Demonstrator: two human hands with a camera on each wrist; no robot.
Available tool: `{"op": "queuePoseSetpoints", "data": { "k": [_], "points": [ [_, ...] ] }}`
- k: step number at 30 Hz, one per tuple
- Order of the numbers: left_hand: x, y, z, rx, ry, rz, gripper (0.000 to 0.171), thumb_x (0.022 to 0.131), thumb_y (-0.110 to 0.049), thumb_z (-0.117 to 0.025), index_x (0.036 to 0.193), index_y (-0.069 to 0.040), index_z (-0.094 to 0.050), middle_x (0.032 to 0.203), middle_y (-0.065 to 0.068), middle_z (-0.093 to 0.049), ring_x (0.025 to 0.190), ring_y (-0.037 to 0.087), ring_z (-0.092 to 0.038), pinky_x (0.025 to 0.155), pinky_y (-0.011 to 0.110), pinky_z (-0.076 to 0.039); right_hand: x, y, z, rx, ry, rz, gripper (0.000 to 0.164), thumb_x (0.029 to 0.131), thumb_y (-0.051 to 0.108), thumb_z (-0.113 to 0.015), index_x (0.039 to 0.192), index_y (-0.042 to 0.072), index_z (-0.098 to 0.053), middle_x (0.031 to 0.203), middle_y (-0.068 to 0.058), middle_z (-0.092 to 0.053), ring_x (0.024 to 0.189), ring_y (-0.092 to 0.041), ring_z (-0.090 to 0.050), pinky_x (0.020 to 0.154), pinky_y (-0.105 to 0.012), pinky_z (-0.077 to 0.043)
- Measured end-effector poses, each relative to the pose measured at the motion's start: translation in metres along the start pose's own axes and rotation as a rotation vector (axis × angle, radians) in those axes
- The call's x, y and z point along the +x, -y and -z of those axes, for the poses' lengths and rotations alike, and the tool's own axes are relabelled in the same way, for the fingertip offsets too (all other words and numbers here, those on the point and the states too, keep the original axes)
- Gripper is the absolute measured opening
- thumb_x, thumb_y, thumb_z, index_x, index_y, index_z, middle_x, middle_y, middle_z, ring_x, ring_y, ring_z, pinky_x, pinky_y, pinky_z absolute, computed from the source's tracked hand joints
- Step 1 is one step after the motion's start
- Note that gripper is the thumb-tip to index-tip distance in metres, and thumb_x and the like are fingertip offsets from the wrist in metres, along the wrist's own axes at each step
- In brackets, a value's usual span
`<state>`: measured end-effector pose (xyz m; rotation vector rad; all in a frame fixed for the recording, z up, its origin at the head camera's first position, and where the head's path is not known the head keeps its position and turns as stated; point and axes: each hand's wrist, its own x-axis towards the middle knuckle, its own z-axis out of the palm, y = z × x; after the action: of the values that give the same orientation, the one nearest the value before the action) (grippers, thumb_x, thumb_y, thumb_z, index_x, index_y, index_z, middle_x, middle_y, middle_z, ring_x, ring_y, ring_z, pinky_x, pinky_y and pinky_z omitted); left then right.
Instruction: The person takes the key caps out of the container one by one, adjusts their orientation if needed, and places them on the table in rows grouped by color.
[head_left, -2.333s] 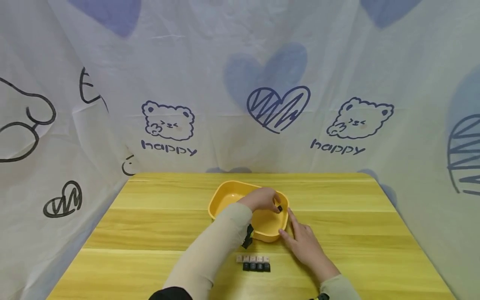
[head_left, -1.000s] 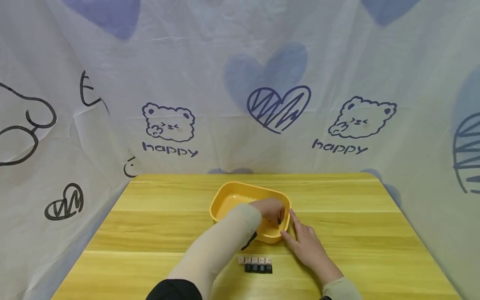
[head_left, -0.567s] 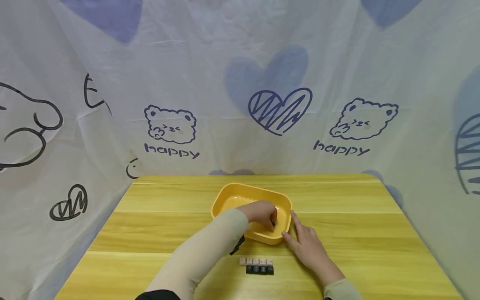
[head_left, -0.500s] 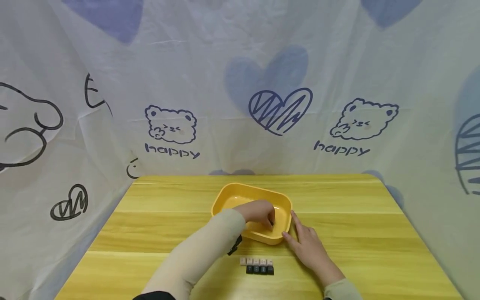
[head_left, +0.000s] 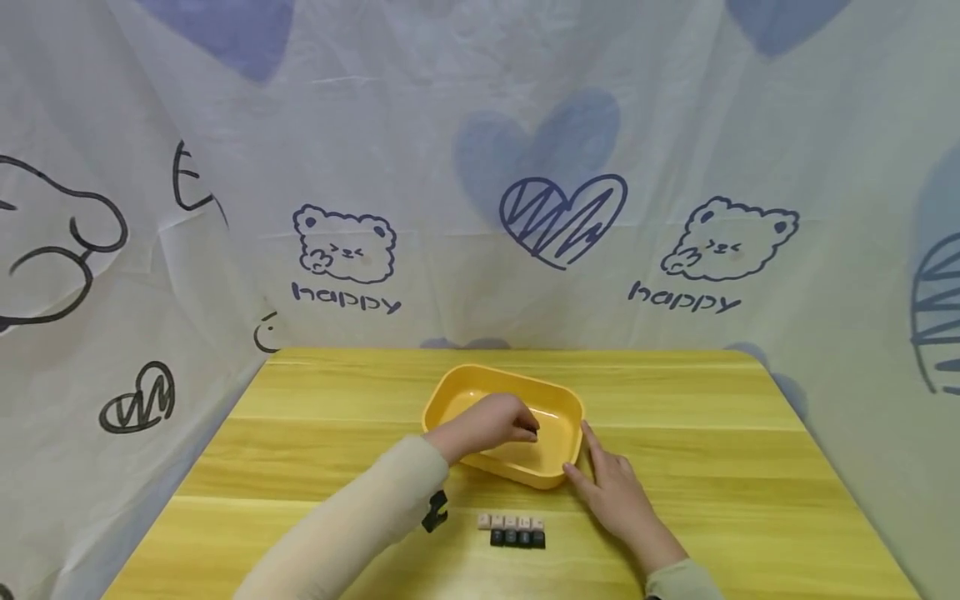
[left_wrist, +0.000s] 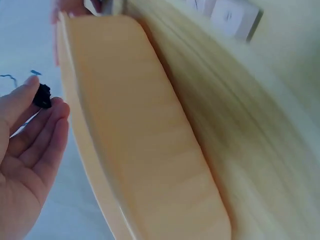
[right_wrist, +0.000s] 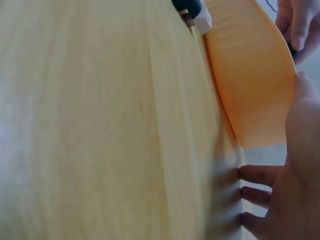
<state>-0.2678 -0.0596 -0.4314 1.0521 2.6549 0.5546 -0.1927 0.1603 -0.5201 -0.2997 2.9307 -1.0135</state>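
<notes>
In the head view my left hand (head_left: 491,421) is over the yellow plastic tray (head_left: 517,473). Thumb and fingertips pinch a small black keycap (left_wrist: 43,96), seen above the tray's rim in the left wrist view. My right hand (head_left: 618,497) touches the tray's right end with fingers extended; its thumb lies at the near corner. In the right wrist view, some fingertips (right_wrist: 247,172) of that hand rest on the table. Nearer me, a row of white keycaps (head_left: 512,522) stands directly behind a shorter row of black keycaps (head_left: 517,539).
Everything stands on a yellow wood-grain table (head_left: 300,467). A pale curtain (head_left: 442,167) with printed hearts and bears hangs behind it and along both sides. A black strap buckle (head_left: 435,511) hangs from the left sleeve, left of the keycap rows.
Still pinching the black keycap, my left hand has moved from the tray's right end leftward toward its middle, after dipping low inside. My right hand has stayed at the tray's end.
</notes>
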Motion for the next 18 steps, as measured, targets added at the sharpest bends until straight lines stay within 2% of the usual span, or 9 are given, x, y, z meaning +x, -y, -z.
{"op": "queuePoseSetpoints", "data": {
  "k": [5, 10, 13, 18],
  "points": [
    [-0.022, -0.007, 0.003, -0.029, -0.14, -0.02, 0.021, 0.087, -0.023, -0.073, 0.102, -0.008, -0.078, 0.092, -0.004, -0.073, 0.079, 0.003, -0.065, 0.072, 0.018, -0.051, -0.001, 0.001, 0.0, 0.008, 0.003, -0.007, 0.077, 0.099, 0.056, -0.044, 0.158, 0.019, -0.011, 0.147, -0.024, -0.04, 0.128, -0.045, -0.039, 0.103, -0.061, -0.032],
    [-0.04, -0.01, 0.001, -0.098, -0.268, -0.033, 0.021, 0.083, -0.014, -0.078, 0.101, -0.004, -0.077, 0.093, 0.003, -0.074, 0.08, 0.008, -0.068, 0.07, 0.017, -0.052, 0.0, 0.001, -0.001, 0.008, 0.013, -0.019, 0.079, 0.097, 0.06, -0.041, 0.158, 0.021, -0.009, 0.148, -0.024, -0.039, 0.13, -0.045, -0.036, 0.104, -0.061, -0.031],
    [-0.05, -0.013, 0.0, -0.167, -0.304, -0.014, 0.019, 0.082, -0.01, -0.079, 0.1, -0.004, -0.077, 0.093, 0.004, -0.074, 0.08, 0.009, -0.069, 0.069, 0.017, -0.052, 0.001, 0.002, 0.0, 0.012, 0.013, -0.022, 0.08, 0.097, 0.062, -0.04, 0.158, 0.021, -0.008, 0.148, -0.024, -0.038, 0.132, -0.045, -0.034, 0.104, -0.062, -0.03],
    [-0.07, -0.016, -0.004, -0.228, -0.31, 0.011, 0.018, 0.081, -0.004, -0.078, 0.099, -0.004, -0.076, 0.093, 0.004, -0.073, 0.079, 0.006, -0.067, 0.068, 0.015, -0.051, 0.002, 0.003, 0.001, 0.013, 0.01, -0.015, 0.08, 0.097, 0.061, -0.041, 0.158, 0.021, -0.008, 0.148, -0.024, -0.038, 0.131, -0.045, -0.035, 0.104, -0.062, -0.031]
  ]
}}
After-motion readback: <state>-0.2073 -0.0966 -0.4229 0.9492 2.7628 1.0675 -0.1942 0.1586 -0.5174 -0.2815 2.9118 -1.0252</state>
